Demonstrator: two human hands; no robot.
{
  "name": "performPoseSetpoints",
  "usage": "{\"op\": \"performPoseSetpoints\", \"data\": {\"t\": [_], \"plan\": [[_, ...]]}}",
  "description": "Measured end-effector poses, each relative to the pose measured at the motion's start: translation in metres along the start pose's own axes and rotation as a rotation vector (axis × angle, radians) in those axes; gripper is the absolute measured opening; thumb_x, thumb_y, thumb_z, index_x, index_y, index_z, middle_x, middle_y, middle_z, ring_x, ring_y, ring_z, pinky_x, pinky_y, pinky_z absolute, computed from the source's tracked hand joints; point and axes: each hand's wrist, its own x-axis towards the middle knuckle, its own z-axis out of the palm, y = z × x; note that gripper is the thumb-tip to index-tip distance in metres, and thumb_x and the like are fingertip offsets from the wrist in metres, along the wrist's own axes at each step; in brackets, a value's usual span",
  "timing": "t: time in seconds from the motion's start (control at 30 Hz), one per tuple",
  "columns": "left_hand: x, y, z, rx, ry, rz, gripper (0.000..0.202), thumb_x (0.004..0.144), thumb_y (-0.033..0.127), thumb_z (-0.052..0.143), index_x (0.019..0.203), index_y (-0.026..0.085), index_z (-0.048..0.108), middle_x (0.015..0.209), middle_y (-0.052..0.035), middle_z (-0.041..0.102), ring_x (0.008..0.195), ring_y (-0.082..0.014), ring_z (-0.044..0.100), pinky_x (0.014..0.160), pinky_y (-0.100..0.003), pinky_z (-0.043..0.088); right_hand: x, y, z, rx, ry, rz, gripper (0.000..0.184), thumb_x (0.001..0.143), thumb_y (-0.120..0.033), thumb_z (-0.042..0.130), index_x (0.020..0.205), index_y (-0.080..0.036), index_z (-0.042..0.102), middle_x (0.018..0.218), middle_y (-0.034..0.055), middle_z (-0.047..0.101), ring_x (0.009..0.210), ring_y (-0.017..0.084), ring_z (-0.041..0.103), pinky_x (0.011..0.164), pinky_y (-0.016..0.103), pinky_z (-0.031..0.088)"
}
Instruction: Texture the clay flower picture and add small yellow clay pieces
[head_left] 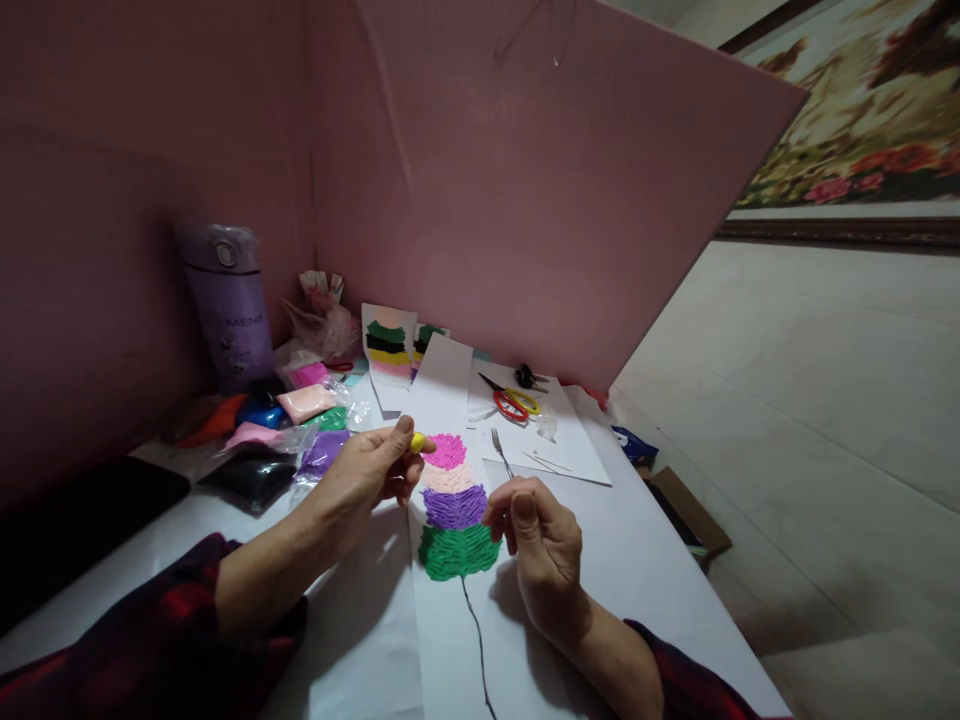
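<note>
My left hand (371, 470) pinches a small lump of yellow clay (417, 442) between thumb and fingers, just left of the top of a clay picture. My right hand (541, 545) grips a small metal fork (500, 453), tines pointing up and away. Between the hands lies a white paper strip (457, 640) bearing a textured clay shape in bands: magenta (447, 450), pale pink, purple (455, 506) and green (457, 552), with a thin black stem line below.
Bags of coloured clay (289, 435) lie at the left beside a purple flask (229, 305). Scissors (508, 400) rest on paper behind the fork. Finished striped cards (388, 345) lean on the pink partition (525, 190). The table edge (675, 560) drops off at the right.
</note>
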Motion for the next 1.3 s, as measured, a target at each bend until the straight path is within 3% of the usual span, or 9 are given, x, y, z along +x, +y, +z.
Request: {"op": "performPoseSetpoints", "data": {"t": [0.23, 0.37, 0.47, 0.63, 0.73, 0.87, 1.0, 1.13, 1.3], "plan": [[-0.0049, 0.0026, -0.0007, -0.022, -0.058, 0.012, 0.043, 0.067, 0.034, 0.08, 0.102, 0.014, 0.065, 0.081, -0.0038, 0.068, 0.063, -0.0104, 0.055, 0.056, -0.023, 0.042, 0.0015, 0.0004, -0.0003, -0.012, -0.012, 0.026, 0.034, 0.101, -0.033, 0.04, 0.08, -0.019, 0.062, 0.068, 0.0008, 0.059, 0.054, 0.01, 0.05, 0.047, 0.022, 0.039], [-0.0061, 0.003, 0.0013, -0.02, -0.039, 0.044, 0.042, 0.054, 0.023, 0.086, 0.09, 0.016, 0.063, 0.077, 0.0022, 0.062, 0.065, -0.01, 0.055, 0.057, -0.023, 0.042, 0.0021, 0.0019, -0.0004, -0.009, -0.029, -0.006, 0.033, 0.101, -0.033, 0.04, 0.08, -0.019, 0.062, 0.067, 0.0005, 0.059, 0.052, 0.01, 0.049, 0.046, 0.022, 0.038], [-0.0041, 0.0013, 0.0014, 0.022, -0.036, 0.079, 0.039, 0.055, 0.03, 0.087, 0.076, 0.017, 0.057, 0.062, 0.0062, 0.055, 0.054, -0.0078, 0.049, 0.052, -0.022, 0.037, 0.0022, 0.0017, -0.0003, -0.022, -0.028, 0.005, 0.033, 0.101, -0.032, 0.041, 0.079, -0.019, 0.062, 0.067, 0.0005, 0.059, 0.052, 0.01, 0.049, 0.046, 0.022, 0.039], [-0.0044, 0.002, 0.0017, 0.039, -0.071, 0.034, 0.044, 0.076, 0.059, 0.064, 0.075, 0.015, 0.06, 0.053, 0.0039, 0.051, 0.046, -0.0074, 0.041, 0.049, -0.024, 0.028, 0.0019, -0.0007, -0.0005, -0.034, -0.033, 0.015, 0.034, 0.1, -0.034, 0.041, 0.078, -0.019, 0.062, 0.066, 0.0013, 0.059, 0.052, 0.011, 0.05, 0.046, 0.023, 0.04], [-0.007, 0.0041, 0.0029, 0.003, -0.087, 0.014, 0.044, 0.078, 0.057, 0.064, 0.085, 0.014, 0.065, 0.057, 0.0016, 0.056, 0.048, -0.0088, 0.044, 0.051, -0.025, 0.032, 0.0014, -0.0013, -0.0008, -0.042, -0.035, 0.034, 0.035, 0.1, -0.035, 0.041, 0.077, -0.019, 0.062, 0.066, 0.001, 0.058, 0.053, 0.011, 0.05, 0.046, 0.024, 0.04], [-0.0075, 0.004, 0.0031, 0.022, -0.086, 0.024, 0.039, 0.067, 0.038, 0.079, 0.096, 0.015, 0.067, 0.077, -0.0025, 0.065, 0.059, -0.0101, 0.051, 0.055, -0.025, 0.038, 0.0017, -0.0013, -0.0006, -0.035, -0.045, 0.029, 0.035, 0.1, -0.034, 0.041, 0.077, -0.019, 0.062, 0.066, 0.0009, 0.058, 0.051, 0.011, 0.048, 0.045, 0.023, 0.038], [-0.004, -0.0002, 0.0016, 0.013, -0.061, 0.069, 0.041, 0.053, 0.026, 0.086, 0.085, 0.017, 0.063, 0.073, 0.0034, 0.059, 0.062, -0.0099, 0.053, 0.054, -0.022, 0.038, 0.0024, -0.0012, -0.0002, -0.019, -0.039, 0.026, 0.033, 0.1, -0.032, 0.041, 0.078, -0.019, 0.062, 0.068, 0.0009, 0.058, 0.051, 0.01, 0.048, 0.045, 0.023, 0.037], [-0.0041, -0.0007, 0.0027, 0.063, -0.055, 0.081, 0.037, 0.062, 0.04, 0.082, 0.073, 0.017, 0.055, 0.059, 0.0058, 0.053, 0.05, -0.0075, 0.045, 0.051, -0.023, 0.034, 0.0026, 0.0001, -0.0004, -0.022, -0.045, 0.002, 0.033, 0.1, -0.032, 0.041, 0.079, -0.018, 0.062, 0.067, 0.001, 0.058, 0.051, 0.01, 0.049, 0.044, 0.022, 0.037], [-0.0091, 0.0035, 0.0054, 0.06, -0.098, 0.014, 0.046, 0.08, 0.06, 0.059, 0.079, 0.014, 0.062, 0.058, 0.0025, 0.053, 0.049, -0.0081, 0.042, 0.051, -0.024, 0.031, 0.0021, 0.0011, -0.0003, -0.041, -0.041, -0.001, 0.034, 0.1, -0.033, 0.04, 0.078, -0.018, 0.062, 0.066, 0.001, 0.058, 0.05, 0.01, 0.049, 0.043, 0.023, 0.037]]}}
